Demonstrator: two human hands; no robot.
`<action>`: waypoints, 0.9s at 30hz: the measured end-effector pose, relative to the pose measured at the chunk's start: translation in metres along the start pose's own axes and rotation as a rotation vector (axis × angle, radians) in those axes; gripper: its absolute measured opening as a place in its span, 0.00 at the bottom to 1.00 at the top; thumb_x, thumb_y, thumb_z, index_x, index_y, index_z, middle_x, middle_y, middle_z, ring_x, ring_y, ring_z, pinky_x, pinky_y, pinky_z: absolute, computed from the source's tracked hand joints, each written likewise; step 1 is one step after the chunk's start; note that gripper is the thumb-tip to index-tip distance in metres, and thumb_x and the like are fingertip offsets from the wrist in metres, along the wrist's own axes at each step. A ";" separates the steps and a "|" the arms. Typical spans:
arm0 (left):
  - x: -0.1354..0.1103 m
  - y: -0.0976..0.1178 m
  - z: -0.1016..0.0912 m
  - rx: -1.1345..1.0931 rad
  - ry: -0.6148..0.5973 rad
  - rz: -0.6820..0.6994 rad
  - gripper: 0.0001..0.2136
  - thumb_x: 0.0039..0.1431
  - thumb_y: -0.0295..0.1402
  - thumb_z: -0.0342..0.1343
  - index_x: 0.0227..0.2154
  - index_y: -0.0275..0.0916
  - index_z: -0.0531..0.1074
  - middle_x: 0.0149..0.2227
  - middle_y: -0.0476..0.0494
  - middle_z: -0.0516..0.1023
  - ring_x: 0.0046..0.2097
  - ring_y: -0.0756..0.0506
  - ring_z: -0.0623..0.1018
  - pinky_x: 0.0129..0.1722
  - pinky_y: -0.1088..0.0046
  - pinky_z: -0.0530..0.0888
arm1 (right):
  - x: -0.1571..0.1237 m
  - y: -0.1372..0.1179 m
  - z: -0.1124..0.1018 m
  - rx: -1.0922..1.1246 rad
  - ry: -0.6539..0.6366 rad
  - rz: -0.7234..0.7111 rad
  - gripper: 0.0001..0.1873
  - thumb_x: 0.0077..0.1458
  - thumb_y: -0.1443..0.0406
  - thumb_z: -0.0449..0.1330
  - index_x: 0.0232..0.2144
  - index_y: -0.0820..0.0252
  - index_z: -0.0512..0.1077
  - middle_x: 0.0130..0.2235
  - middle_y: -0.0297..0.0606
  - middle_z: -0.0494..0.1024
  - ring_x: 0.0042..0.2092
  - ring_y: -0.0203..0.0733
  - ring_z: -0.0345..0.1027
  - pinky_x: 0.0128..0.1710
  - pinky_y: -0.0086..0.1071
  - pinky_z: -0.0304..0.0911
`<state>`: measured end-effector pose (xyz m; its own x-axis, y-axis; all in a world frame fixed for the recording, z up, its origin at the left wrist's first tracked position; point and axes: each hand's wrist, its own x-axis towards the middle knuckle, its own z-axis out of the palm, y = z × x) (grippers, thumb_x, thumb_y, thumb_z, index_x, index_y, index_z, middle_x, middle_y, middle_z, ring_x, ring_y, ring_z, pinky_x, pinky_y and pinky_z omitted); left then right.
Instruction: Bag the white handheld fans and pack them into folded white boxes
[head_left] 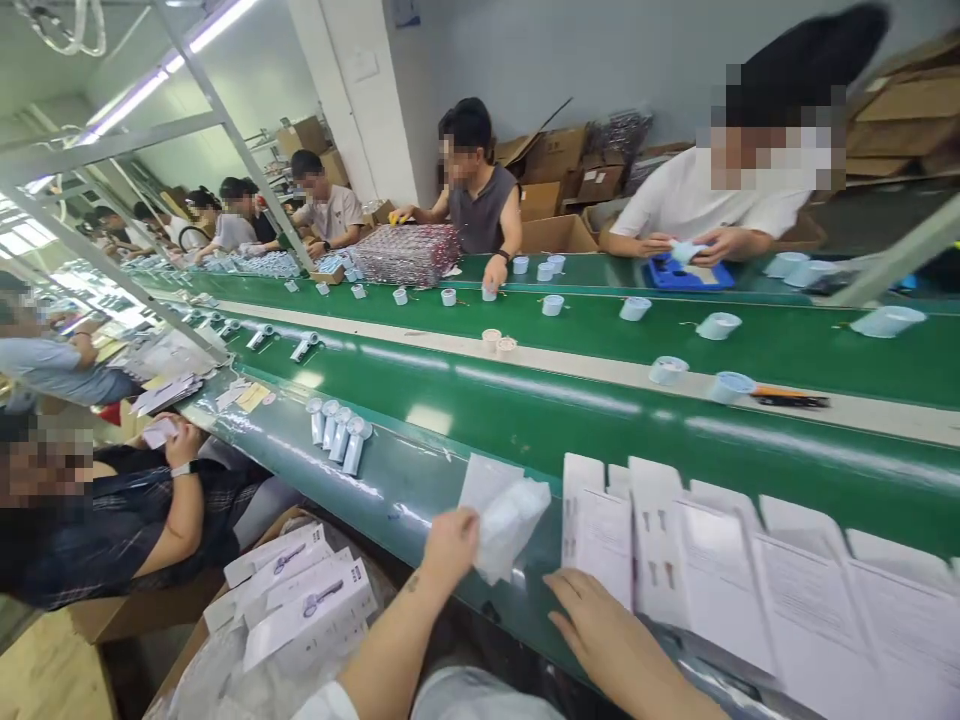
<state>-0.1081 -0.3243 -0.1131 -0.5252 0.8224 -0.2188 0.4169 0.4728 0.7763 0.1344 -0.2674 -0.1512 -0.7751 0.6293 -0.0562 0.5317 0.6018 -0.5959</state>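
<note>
My left hand (450,545) pinches the edge of a translucent white plastic bag (517,515) over the near ledge of the line. Something pale seems to be inside the bag, but its shape is blurred. My right hand (592,620) rests with fingers stretched out beside a row of white cartons (720,570) with raised flaps, and holds nothing. Printed sheets cover the fronts of these cartons. Left of the bag, several light blue handheld devices with round heads (341,437) lie side by side on the ledge (405,470).
Green conveyor belts (480,375) run across, carrying light blue round cups (553,305). Co-workers sit along the far side; one handles a pale blue part over a blue tray (690,273). At lower left, printed white boxes (307,600) stand in a lined carton near another person (142,500).
</note>
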 end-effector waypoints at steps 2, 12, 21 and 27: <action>0.029 -0.036 -0.053 0.079 0.171 -0.143 0.09 0.59 0.32 0.50 0.30 0.41 0.75 0.36 0.39 0.80 0.43 0.37 0.78 0.48 0.60 0.70 | 0.028 -0.017 0.013 0.181 0.005 0.109 0.17 0.60 0.62 0.50 0.49 0.57 0.68 0.41 0.47 0.78 0.42 0.52 0.76 0.41 0.45 0.73; 0.123 -0.136 -0.159 0.096 0.347 -0.491 0.08 0.54 0.37 0.57 0.29 0.36 0.69 0.37 0.31 0.77 0.47 0.32 0.76 0.45 0.58 0.69 | 0.148 -0.101 0.069 0.701 -0.186 0.152 0.11 0.55 0.54 0.56 0.32 0.54 0.70 0.28 0.33 0.74 0.32 0.43 0.71 0.33 0.37 0.69; 0.038 -0.091 -0.031 -0.510 -0.246 -0.251 0.27 0.55 0.61 0.46 0.28 0.37 0.67 0.22 0.47 0.71 0.20 0.50 0.69 0.20 0.75 0.64 | 0.178 -0.104 0.072 1.490 0.004 0.733 0.19 0.46 0.52 0.64 0.36 0.59 0.70 0.35 0.41 0.79 0.38 0.44 0.77 0.41 0.38 0.72; 0.055 -0.082 -0.001 0.090 -0.612 0.211 0.07 0.60 0.34 0.51 0.37 0.38 0.72 0.41 0.39 0.77 0.46 0.41 0.75 0.49 0.63 0.70 | 0.144 -0.060 0.041 1.400 0.258 0.847 0.14 0.48 0.58 0.63 0.36 0.56 0.67 0.31 0.35 0.77 0.33 0.43 0.75 0.34 0.37 0.74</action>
<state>-0.1717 -0.3187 -0.1884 0.0813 0.9195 -0.3845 0.5393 0.2839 0.7929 -0.0231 -0.2323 -0.1564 -0.2948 0.6726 -0.6787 -0.0645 -0.7227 -0.6882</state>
